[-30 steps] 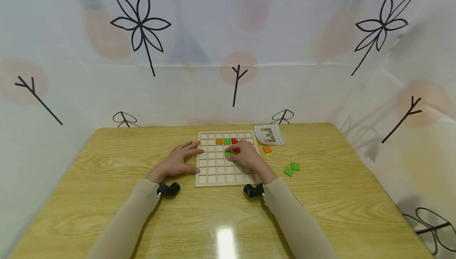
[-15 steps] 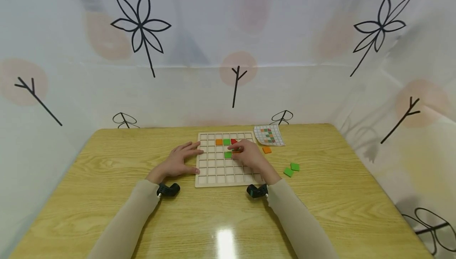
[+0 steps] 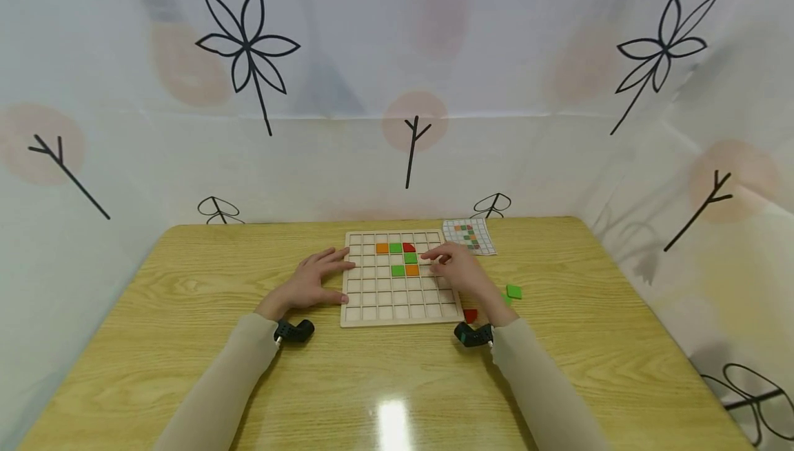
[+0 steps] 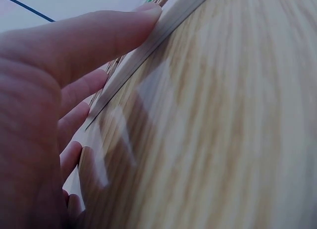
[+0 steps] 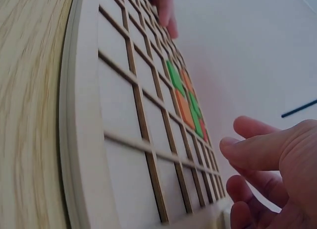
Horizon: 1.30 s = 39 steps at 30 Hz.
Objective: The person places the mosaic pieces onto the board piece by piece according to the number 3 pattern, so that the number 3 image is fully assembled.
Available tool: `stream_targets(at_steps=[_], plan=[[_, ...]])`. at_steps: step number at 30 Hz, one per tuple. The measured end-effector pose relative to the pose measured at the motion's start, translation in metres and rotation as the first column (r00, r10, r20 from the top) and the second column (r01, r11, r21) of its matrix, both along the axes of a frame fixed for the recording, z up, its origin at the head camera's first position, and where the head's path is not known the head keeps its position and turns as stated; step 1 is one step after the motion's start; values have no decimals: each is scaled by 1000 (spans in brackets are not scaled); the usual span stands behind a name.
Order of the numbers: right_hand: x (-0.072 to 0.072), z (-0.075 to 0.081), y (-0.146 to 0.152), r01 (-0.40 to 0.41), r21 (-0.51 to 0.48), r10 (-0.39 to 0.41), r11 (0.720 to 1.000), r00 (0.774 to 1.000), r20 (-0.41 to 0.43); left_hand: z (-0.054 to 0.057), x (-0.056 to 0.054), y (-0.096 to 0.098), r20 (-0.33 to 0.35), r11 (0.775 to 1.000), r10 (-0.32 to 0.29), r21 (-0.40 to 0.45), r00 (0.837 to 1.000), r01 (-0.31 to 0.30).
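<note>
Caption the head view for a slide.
Left hand on one edge of a gridded board with colored tiles, right hand over the other.

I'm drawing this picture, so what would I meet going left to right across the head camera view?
Left hand → farthest row's orange square tile → its green square tile → its red round-cornered tile → right hand → rightmost loose green tile.

A pale wooden board point(image 3: 369, 299), divided into square cells, lies flat with 6 tiles showing in it. Left to right, 1 row holds an orange tile point(image 3: 382, 248), a green tile point(image 3: 395, 247) and a curved-edged red tile point(image 3: 409, 247). Under the red sits a 2nd green tile point(image 3: 411, 258), then a 2nd orange tile point(image 3: 412, 270), with a 3rd green tile point(image 3: 398, 271) at its left.
</note>
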State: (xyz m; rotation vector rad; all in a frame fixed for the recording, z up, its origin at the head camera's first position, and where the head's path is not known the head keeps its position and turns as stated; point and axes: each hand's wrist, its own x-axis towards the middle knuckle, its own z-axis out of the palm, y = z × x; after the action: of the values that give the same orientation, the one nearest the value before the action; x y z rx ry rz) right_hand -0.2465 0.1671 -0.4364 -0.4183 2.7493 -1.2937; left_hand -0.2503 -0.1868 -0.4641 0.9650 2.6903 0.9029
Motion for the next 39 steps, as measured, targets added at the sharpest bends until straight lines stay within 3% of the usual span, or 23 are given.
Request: stream_targets(at_steps=[7,23,32,39], plan=[[6,-2,36,34,44,-31,998,997,-75,1,0,0,4,1000,-3,-3,1000,3],[26,-12,133,131,160,-123,978,991,-59,-3,-3,0,2,1000,9,-21,1000,-9],[33,-16,159,41,62,-42,997,999,9,-3,-2,0,1,1000,10,-16,1000,-10],[32,-15,169,-69,21,68,997,997,45,-2,-2,-1,-12,1000,-3,-9,1000,3]])
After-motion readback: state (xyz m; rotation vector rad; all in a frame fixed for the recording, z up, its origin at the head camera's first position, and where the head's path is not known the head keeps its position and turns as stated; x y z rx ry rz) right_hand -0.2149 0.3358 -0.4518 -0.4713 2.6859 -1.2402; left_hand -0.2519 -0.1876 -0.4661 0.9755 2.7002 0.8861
